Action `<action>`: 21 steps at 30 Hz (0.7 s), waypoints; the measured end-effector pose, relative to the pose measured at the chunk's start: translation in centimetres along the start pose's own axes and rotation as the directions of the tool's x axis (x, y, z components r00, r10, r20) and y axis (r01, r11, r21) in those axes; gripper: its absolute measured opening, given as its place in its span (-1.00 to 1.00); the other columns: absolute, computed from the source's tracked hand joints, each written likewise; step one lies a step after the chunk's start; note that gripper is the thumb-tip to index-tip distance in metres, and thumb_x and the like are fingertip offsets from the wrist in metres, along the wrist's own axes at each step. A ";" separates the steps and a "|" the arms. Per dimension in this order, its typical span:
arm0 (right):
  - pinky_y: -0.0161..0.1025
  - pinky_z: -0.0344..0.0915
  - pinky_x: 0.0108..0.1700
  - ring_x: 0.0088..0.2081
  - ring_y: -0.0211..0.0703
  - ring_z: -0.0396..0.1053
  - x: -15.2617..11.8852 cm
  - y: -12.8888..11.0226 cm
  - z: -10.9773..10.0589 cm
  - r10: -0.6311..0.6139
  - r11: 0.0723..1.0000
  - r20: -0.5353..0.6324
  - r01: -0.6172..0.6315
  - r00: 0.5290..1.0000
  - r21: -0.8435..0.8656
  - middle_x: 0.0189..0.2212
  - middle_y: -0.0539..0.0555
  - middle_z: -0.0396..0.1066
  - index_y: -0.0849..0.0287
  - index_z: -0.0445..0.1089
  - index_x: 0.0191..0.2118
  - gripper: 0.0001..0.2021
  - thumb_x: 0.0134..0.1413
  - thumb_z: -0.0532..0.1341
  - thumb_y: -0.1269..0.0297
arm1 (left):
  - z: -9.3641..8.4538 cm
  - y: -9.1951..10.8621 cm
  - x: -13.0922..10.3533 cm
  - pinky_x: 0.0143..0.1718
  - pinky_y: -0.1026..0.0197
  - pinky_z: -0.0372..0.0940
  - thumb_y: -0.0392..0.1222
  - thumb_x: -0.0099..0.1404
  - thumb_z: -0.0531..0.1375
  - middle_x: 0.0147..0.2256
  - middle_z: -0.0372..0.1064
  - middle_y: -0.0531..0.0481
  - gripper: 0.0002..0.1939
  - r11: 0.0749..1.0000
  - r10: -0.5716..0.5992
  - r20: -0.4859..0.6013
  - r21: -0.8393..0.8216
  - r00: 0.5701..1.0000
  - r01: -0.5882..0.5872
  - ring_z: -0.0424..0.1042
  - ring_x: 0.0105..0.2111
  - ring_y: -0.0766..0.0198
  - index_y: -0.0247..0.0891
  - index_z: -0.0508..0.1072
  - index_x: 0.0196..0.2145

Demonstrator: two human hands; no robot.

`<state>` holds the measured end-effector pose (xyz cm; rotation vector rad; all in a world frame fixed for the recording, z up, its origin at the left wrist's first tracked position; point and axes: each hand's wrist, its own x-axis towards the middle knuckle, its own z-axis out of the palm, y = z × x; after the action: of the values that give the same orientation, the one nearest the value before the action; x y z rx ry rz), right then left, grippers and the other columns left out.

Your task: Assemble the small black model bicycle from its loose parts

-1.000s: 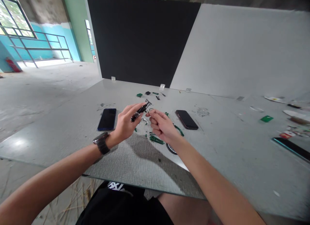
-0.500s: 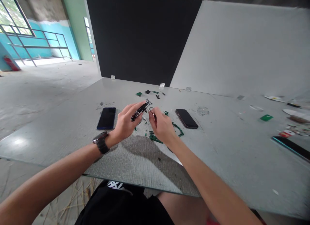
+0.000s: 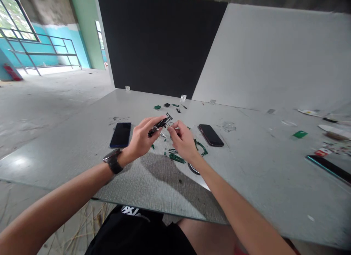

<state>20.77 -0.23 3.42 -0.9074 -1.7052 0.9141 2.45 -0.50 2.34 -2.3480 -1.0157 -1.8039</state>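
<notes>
Here, head view: the left hand [image 3: 142, 139], a dark wristwatch [image 3: 112, 162] on its wrist, is raised above the middle of the grey table [image 3: 260, 167]; its fingers are closed around a slim black-and-silver assembly [image 3: 159, 124], which slants up and away from the palm, its far tip free; the right hand [image 3: 183, 141] is held just beside it, fingers curled with thumb and forefinger pinched together near that tip; whether anything is pinched between them cannot be told; the two hands are close, nearly touching at the fingertips. On the surface below and behind the hands lie scattered green parts [image 3: 177, 158], among them a curved green strip [image 3: 202, 148]; a dark round piece [image 3: 193, 169] shows partly under the right forearm. A dark blue phone [image 3: 121, 134] lies face up toward the left edge of the table, near the left hand; a second black phone [image 3: 211, 134] lies right of the hands; small green and black bits [image 3: 157, 107] sit nearer the far edge, before the black panel [image 3: 161, 42]; a green card [image 3: 299, 134] and a long dark strip [image 3: 327, 168] lie toward the right edge.
</notes>
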 end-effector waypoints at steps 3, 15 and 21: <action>-0.27 -0.07 -0.51 -0.59 -0.32 -0.03 0.0 -0.2 0.0 -0.019 0.997 -0.043 0.015 0.999 -0.081 -0.61 -0.15 0.03 0.06 0.16 -0.35 -0.63 0.34 0.14 -0.11 | -0.1 -0.1 0.5 -0.16 0.24 0.47 -0.27 0.39 0.24 0.01 0.54 -0.12 -0.65 0.995 -0.095 -0.043 -0.040 0.995 0.093 0.54 -0.07 0.23 -0.18 0.49 0.12; -0.22 -0.03 -0.51 -0.60 -0.27 -0.09 -0.3 -1.5 -1.5 -0.204 0.918 -0.063 0.169 0.977 -0.358 -0.62 -0.16 -0.04 -0.02 0.20 0.34 -0.51 0.37 0.14 0.06 | -1.3 0.2 2.7 -0.62 0.38 0.26 -0.30 0.27 0.30 -0.31 0.52 -0.06 -0.48 0.671 -0.521 0.204 -0.503 0.829 0.545 0.26 -0.62 0.50 -0.33 0.40 0.18; -0.21 0.03 -0.49 -0.57 -0.26 0.00 -0.2 -1.2 -1.7 -0.213 0.910 -0.053 0.178 0.976 -0.375 -0.61 -0.12 0.03 0.08 0.38 0.17 -0.63 0.37 0.13 0.07 | -0.9 -0.2 2.3 -0.60 0.37 0.21 -0.25 0.28 0.32 -0.29 0.51 -0.06 -0.55 0.585 -0.565 0.257 -0.546 0.784 0.600 0.25 -0.62 0.54 -0.34 0.42 0.11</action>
<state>22.28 -0.65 4.80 -0.9817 -1.8813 0.4156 1.92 0.43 4.61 -2.5860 -1.5706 -2.6634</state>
